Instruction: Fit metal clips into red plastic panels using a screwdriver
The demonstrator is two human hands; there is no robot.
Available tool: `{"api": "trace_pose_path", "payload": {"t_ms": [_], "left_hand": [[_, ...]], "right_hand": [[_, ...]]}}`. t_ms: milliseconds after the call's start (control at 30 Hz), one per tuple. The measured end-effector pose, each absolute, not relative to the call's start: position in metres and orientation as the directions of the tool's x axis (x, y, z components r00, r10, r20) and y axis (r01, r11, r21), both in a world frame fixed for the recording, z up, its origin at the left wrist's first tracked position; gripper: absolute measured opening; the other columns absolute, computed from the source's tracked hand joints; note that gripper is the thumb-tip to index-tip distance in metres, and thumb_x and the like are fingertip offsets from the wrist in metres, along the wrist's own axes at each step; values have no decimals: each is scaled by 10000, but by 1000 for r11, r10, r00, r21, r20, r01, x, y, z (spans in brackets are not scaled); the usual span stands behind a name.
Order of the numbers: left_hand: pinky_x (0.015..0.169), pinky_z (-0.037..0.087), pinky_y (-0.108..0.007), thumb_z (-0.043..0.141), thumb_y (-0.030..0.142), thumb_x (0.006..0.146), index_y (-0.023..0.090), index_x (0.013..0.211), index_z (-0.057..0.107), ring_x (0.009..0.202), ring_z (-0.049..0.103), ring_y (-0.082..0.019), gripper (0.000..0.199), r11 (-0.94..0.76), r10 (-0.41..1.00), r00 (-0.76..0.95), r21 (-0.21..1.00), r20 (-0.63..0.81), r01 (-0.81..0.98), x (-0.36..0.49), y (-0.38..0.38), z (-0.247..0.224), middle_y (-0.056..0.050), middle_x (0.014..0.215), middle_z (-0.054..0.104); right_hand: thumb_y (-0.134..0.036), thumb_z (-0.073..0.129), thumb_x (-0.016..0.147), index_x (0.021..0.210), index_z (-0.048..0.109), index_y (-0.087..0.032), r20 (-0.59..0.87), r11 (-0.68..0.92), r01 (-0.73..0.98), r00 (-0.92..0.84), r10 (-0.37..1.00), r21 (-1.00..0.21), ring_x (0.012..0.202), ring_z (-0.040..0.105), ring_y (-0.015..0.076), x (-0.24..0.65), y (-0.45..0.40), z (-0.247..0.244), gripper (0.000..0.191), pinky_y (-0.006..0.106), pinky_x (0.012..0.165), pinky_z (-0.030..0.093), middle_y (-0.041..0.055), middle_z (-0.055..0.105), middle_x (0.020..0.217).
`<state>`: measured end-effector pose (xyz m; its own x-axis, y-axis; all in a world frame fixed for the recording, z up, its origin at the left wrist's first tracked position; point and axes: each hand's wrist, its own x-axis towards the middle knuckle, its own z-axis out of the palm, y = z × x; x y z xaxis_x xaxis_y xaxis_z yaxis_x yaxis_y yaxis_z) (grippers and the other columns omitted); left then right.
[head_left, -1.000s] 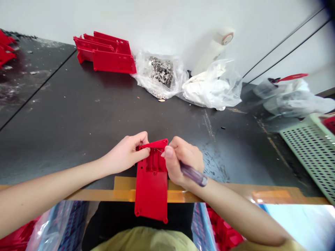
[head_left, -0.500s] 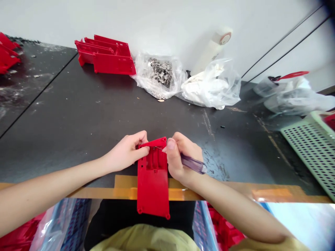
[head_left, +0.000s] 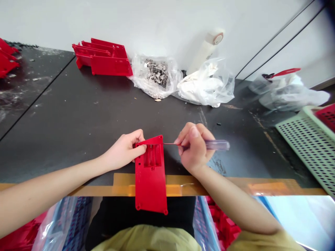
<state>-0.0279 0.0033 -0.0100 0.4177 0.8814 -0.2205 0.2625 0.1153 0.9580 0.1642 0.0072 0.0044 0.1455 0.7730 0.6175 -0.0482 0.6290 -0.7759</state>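
A red plastic housing (head_left: 150,188) lies across the table's front edge, its lower end jutting out over my lap. My left hand (head_left: 128,148) pinches its upper left corner, thumb on the inner face by the slotted compartment. A small metal piece (head_left: 151,146) shows at the top of that compartment. To the right of the housing, my right hand (head_left: 195,146) is closed around a screwdriver (head_left: 218,145) with a clear purple handle. Its thin shaft points left, and the tip is at the housing's upper right edge; I cannot tell whether they touch.
At the back stand stacked red housings (head_left: 110,64), a bag of small metal parts (head_left: 157,73), a bag of white items (head_left: 206,85) and a pale bottle (head_left: 206,48). A green basket (head_left: 300,136) is at right. Tape (head_left: 269,186) covers the front edge.
My right hand has moved right, drawing the screwdriver out from the compartment, and the tool now lies nearly level. My left hand keeps its hold on the housing.
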Motion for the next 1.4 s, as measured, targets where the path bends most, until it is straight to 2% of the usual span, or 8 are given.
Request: {"api": "trace_pose_path", "payload": {"t_ms": [133, 267, 400, 633, 900, 1133, 1400], "left_hand": [[434, 422, -159, 568, 259, 823, 204, 739, 434, 473, 493, -67, 167, 110, 882, 416, 956, -221, 273, -28, 4, -9, 90, 557, 546], [435, 420, -162, 569, 265, 822, 205, 741, 437, 469, 496, -69, 167, 105, 883, 414, 954, -220, 282, -28, 4, -7, 84, 559, 559], [433, 421, -168, 564, 270, 824, 206, 745, 437, 464, 501, -73, 163, 106, 883, 414, 953, -221, 282, -28, 3, -7, 81, 558, 567], [421, 406, -163, 560, 258, 821, 208, 732, 426, 458, 487, -69, 169, 102, 879, 427, 958, -212, 266, -28, 3, -7, 90, 550, 542], [424, 399, -157, 558, 233, 820, 210, 735, 413, 462, 475, -65, 170, 112, 865, 451, 961, -219, 251, -28, 3, -7, 95, 551, 530], [410, 370, -153, 553, 236, 815, 214, 731, 393, 448, 431, -59, 182, 105, 850, 479, 961, -220, 256, -28, 6, -5, 102, 538, 494], [422, 388, -168, 547, 269, 829, 214, 741, 406, 452, 457, -71, 175, 74, 867, 451, 950, -211, 302, -29, 6, -8, 96, 537, 515]], "right_hand": [[-308, 548, 959, 600, 546, -182, 624, 624, 12, -1, 782, -781, 425, 436, 50, 167, 1, -2, 381, 215, 380, 302, -16, 527, 567], [-290, 547, 965, 583, 499, -171, 580, 580, 23, 10, 814, -814, 446, 412, 46, 166, 3, -5, 404, 222, 421, 305, -29, 475, 551], [-262, 554, 961, 576, 436, -167, 602, 602, 52, -19, 798, -796, 444, 385, 37, 164, 5, -5, 414, 220, 430, 297, -38, 460, 551], [-217, 542, 959, 604, 467, -175, 656, 660, 145, -79, 751, -737, 465, 411, 51, 162, 2, -6, 365, 229, 447, 315, -35, 482, 550], [-232, 516, 968, 617, 434, -193, 682, 684, 173, -82, 727, -708, 466, 413, 68, 161, 2, -9, 363, 236, 431, 305, -37, 447, 542], [-376, 430, 1003, 587, 441, -193, 649, 644, 262, -80, 757, -719, 409, 362, 63, 158, 1, -6, 454, 251, 399, 258, -31, 427, 507], [-328, 470, 992, 571, 355, -194, 656, 650, 213, -54, 753, -729, 411, 343, 55, 155, 8, -8, 457, 239, 405, 263, -47, 395, 490]]}}
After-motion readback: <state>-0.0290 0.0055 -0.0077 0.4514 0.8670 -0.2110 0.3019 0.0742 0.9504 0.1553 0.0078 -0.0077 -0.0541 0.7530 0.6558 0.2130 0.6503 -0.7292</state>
